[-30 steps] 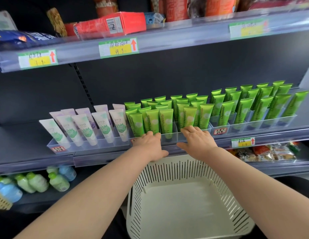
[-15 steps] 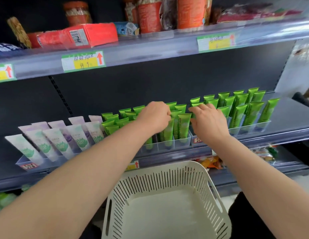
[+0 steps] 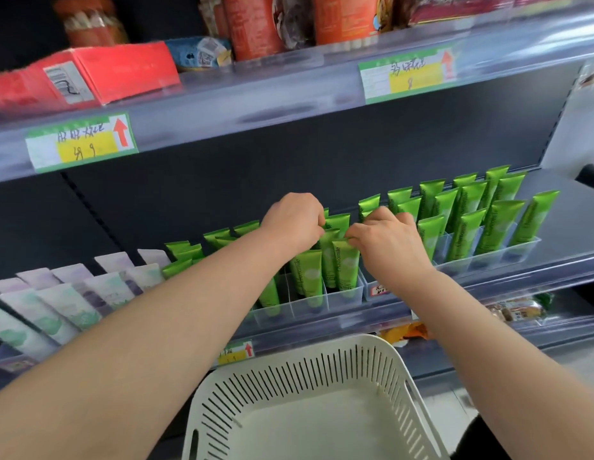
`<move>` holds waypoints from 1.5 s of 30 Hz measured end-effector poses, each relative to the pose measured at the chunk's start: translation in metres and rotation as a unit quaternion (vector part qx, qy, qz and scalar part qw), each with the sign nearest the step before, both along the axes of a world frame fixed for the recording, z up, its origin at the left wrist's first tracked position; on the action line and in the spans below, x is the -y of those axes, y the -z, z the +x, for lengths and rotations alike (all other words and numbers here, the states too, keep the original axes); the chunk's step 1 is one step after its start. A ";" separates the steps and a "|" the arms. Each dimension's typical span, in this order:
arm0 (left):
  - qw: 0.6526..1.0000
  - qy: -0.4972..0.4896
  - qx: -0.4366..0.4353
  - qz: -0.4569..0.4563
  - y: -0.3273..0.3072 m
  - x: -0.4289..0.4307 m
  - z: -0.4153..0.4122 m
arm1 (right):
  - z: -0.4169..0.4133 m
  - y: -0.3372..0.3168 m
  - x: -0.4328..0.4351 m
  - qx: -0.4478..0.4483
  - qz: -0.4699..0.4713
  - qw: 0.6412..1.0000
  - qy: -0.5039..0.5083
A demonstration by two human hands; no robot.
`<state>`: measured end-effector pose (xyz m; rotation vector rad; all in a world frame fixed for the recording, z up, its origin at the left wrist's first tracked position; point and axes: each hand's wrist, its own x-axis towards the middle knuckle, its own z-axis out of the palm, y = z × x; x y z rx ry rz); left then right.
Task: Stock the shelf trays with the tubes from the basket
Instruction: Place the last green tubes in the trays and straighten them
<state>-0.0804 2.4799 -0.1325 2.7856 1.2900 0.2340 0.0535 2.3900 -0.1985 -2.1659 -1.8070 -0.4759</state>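
Observation:
Green tubes (image 3: 310,277) stand upright in rows in a clear divided shelf tray (image 3: 350,295) on the middle shelf. My left hand (image 3: 290,220) is over the tray with fingers curled, pinching the crimped top of a green tube in a back row. My right hand (image 3: 386,239) is beside it, and its fingertips pinch the top of a front-row green tube (image 3: 347,263). The white slotted basket (image 3: 325,348) sits below my arms; no tubes show inside it. My forearms hide part of the tray.
A second clear tray (image 3: 488,263) of green tubes (image 3: 494,227) stands to the right. White and lilac tubes (image 3: 69,300) fill a tray on the left. The shelf above carries a red box (image 3: 89,74), jars and price labels (image 3: 81,142). Snack packs (image 3: 514,310) lie on the lower shelf.
Both hands rose from the tray's front edge to the tube tops and closed their fingers on them. The view shifted right and closer to the shelf.

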 end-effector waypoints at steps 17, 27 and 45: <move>1.000 -0.017 -0.009 0.013 0.011 0.000 0.025 | 0.013 -0.006 0.011 -0.014 -0.044 0.998 -0.032; 0.998 -0.010 0.045 -0.034 0.003 -0.015 0.028 | 0.015 -0.015 0.007 -0.059 0.018 0.998 0.006; 0.999 -0.036 0.012 0.039 0.009 -0.047 0.042 | 0.019 -0.011 -0.006 -0.076 0.015 0.997 -0.004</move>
